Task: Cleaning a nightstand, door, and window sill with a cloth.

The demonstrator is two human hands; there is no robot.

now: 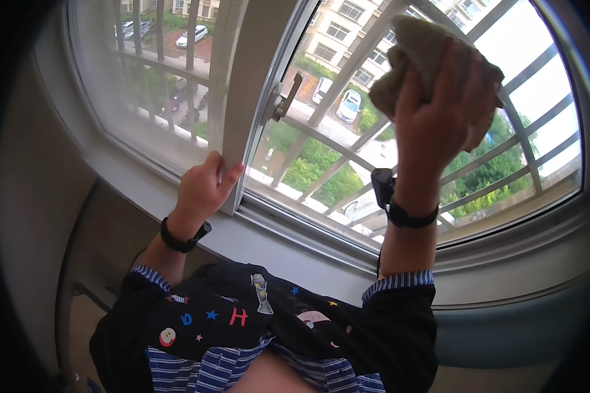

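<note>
My right hand [437,108] is raised at the upper right, its fingers spread over a bunched grey-brown cloth [423,44] against or close to the window pane [319,172]; whether it touches the glass cannot be told. Lower and to the left, my left hand [204,184] grips the edge of the white window sash frame [236,113], thumb on the side toward the pane. Between the two hands, a window handle [288,97] is fixed to the frame. Dark bands with small devices sit on both wrists.
Below the panes run the metal sliding track [305,238] and a white windowsill [280,250]. Another pane [162,127] lies at the left. Outside the glass stand metal bars [324,140], with parked cars, greenery and a building beyond. A blue-grey surface [501,334] is at the lower right.
</note>
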